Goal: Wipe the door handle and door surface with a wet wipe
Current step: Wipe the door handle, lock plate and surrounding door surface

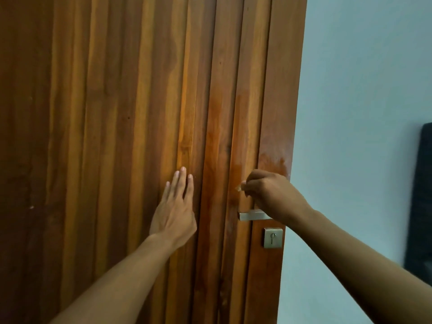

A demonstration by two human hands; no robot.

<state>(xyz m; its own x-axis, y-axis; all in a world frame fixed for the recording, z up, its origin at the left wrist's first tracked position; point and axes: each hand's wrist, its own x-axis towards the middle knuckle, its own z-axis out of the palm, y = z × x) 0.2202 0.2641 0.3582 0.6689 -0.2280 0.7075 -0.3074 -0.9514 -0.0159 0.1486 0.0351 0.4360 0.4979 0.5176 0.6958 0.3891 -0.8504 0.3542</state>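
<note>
A small bit of wet wipe point(239, 188) is pinched in the closed right hand point(268, 195), pressed on the door point(117, 113) right above the metal handle point(252, 216), and most of the wipe is hidden inside the fist. The left hand point(174, 211) is laid flat and fully spread on the wood a bit further left, nothing held in it. Damp streaks are seen above the right hand, a keyhole plate point(273, 238) is sat under the handle, and a pale wall point(362, 90) is off to the right.

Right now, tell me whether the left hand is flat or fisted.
Flat. The left hand lies open, fingers extended and together, palm against the wooden door, left of the metal handle.
</note>
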